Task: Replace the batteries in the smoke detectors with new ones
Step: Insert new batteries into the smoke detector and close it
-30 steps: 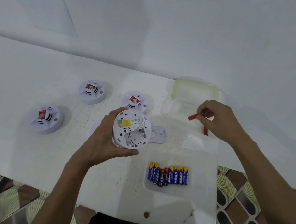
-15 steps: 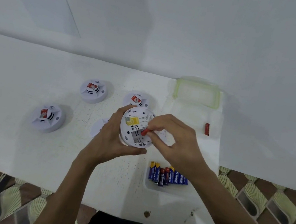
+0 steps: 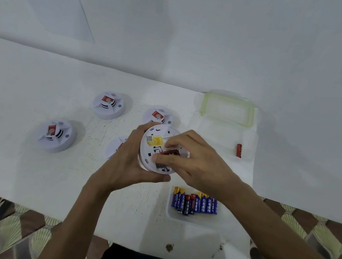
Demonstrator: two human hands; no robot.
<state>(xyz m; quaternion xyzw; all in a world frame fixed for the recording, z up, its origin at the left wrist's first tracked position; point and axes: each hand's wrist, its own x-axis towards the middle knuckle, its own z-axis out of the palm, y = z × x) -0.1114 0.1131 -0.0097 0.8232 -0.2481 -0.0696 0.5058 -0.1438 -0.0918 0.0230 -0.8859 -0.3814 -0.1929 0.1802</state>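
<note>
My left hand (image 3: 129,163) grips a white round smoke detector (image 3: 152,142) turned back side up, showing a yellow label and the battery bay. My right hand (image 3: 194,162) pinches a red battery (image 3: 170,151) lying in that bay. Three more detectors stand face up on the white table: a first detector (image 3: 55,135) at the left, a second detector (image 3: 109,104) behind it and a third detector (image 3: 160,116) just beyond my hands. A clear tray (image 3: 191,219) holds several blue and red batteries (image 3: 195,202). One loose red battery (image 3: 238,150) lies to the right.
A white round cover (image 3: 115,146) lies under my left hand. A clear lid with a green rim (image 3: 228,109) rests at the back right. The table's front edge (image 3: 20,200) runs along the tiled floor; the wall stands close behind.
My right hand carried a red battery from the right side of the table to the held detector and now presses it into the battery bay. The detector is held slightly higher.
</note>
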